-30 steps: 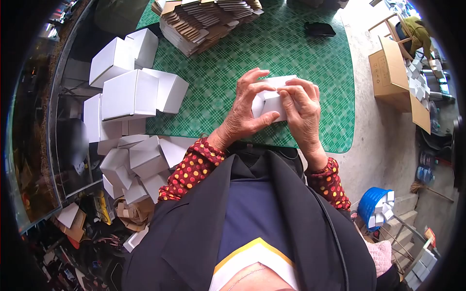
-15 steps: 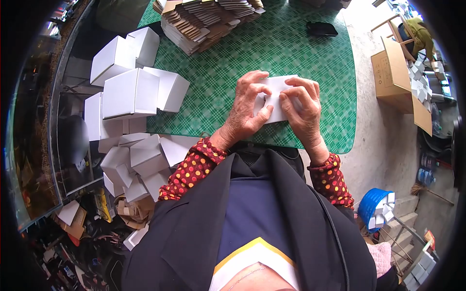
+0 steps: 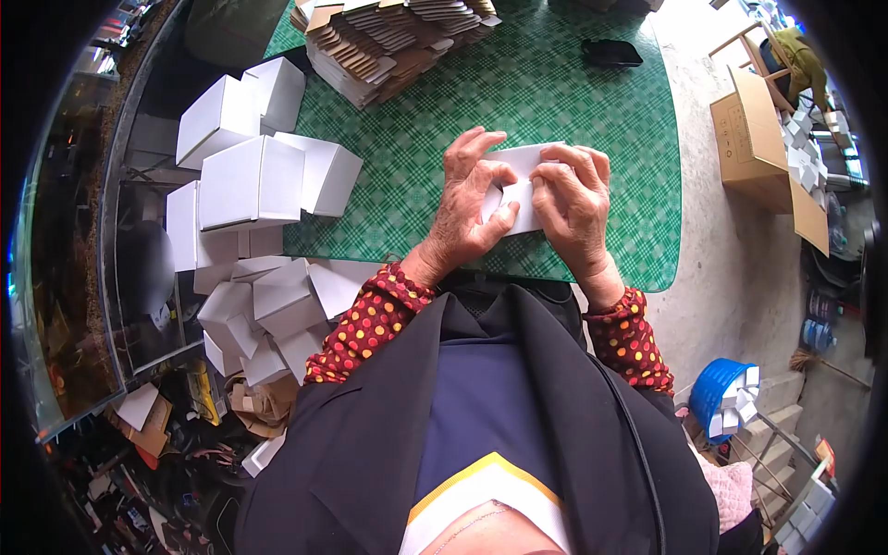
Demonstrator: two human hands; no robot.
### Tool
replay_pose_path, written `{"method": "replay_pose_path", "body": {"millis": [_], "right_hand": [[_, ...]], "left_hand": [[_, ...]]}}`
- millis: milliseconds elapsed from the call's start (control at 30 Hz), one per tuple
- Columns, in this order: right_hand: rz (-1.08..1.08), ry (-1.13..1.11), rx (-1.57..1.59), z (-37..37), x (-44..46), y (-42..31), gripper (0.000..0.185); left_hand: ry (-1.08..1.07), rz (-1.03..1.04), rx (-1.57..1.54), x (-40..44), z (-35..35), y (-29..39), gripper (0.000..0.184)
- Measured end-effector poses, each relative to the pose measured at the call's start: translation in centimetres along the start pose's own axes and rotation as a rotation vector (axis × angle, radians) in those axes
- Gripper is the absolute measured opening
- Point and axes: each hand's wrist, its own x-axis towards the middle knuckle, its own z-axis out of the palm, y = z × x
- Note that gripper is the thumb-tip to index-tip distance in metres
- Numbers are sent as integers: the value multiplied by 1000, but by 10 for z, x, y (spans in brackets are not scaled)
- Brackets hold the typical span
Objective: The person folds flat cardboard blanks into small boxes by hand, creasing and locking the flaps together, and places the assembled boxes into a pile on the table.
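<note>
A small white cardboard box (image 3: 524,159), partly folded, is between my two hands over the green checked tabletop. My left hand (image 3: 472,197) grips its left side, with the thumb and curled index finger at a flap and the other fingers raised. On the right side, my right hand (image 3: 575,194) pinches the box, fingers bent over its upper edge and thumb pressed near the middle. Parts of the box are hidden behind the fingers. Both forearms rest near the front edge of the tabletop (image 3: 592,111).
Stacked flat cartons (image 3: 370,46) lie at the table's far side, near a black object (image 3: 610,54). Folded white boxes (image 3: 250,180) pile up at the left. A large brown carton (image 3: 754,134) and a blue basket (image 3: 717,393), both holding white boxes, stand on the right.
My right thumb has shifted slightly and a flap in the middle of the box shows more. Both hands keep hold in nearly the same place.
</note>
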Motion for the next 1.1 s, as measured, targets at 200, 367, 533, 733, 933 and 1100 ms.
{"method": "replay_pose_path", "body": {"millis": [200,367,533,733,933,1100], "right_hand": [[17,-54,-4,-1,5,-1,15],[91,-141,-11,-3,1,0,15],[157,-144,17,-2,1,0,25],[307,-109,253,0,0,-2,47],[398,-184,438,-4,-4,8,62],[536,-260,579,-10,-1,4,63]], "left_hand": [[-73,10,-12,6,-8,0,20],[-142,8,-17,6,-13,-4,17],[-162,-46,-57,8,-12,-6,23],[-183,-120,137,8,-13,3,43],[-191,52,631,9,-10,28,69],[-283,72,730,7,-3,36,93]]}}
